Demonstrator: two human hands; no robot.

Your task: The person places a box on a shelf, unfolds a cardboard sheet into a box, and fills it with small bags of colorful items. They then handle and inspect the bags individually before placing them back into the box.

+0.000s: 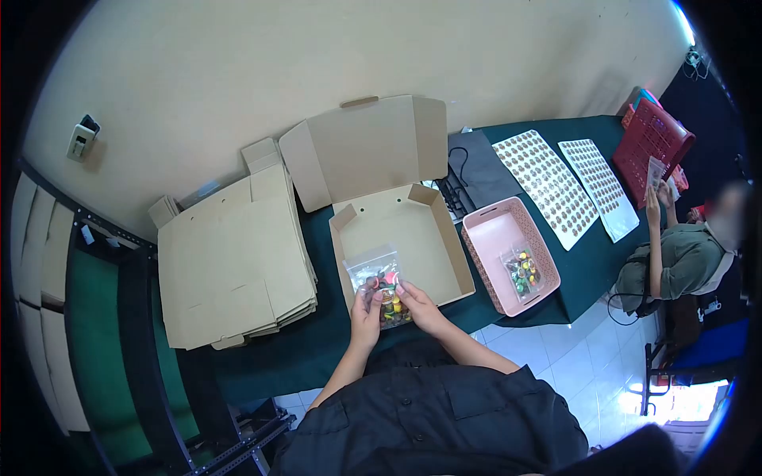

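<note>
A clear zip bag (373, 266) of small colourful pieces is held between my two hands, over the front edge of an open cardboard box (397, 230). My left hand (366, 317) grips the bag's left side, thumb on its front. On the right side, my right hand (419, 305) pinches it in the same way. Red, yellow, green and dark pieces show through the plastic; their exact kind is too small to tell. The box lid stands raised against the wall. To the right is a pink basket (486, 258) with another bag of colourful pieces (521, 271) inside.
Flattened cardboard boxes (230, 254) are stacked at left. Behind the basket lie a keyboard (451, 194) and two sticker sheets (546, 186). At far right, a co-worker (683, 258) holds a small clear bag near a tilted dark red basket (651, 143). Metal shelving (119, 333) stands at left.
</note>
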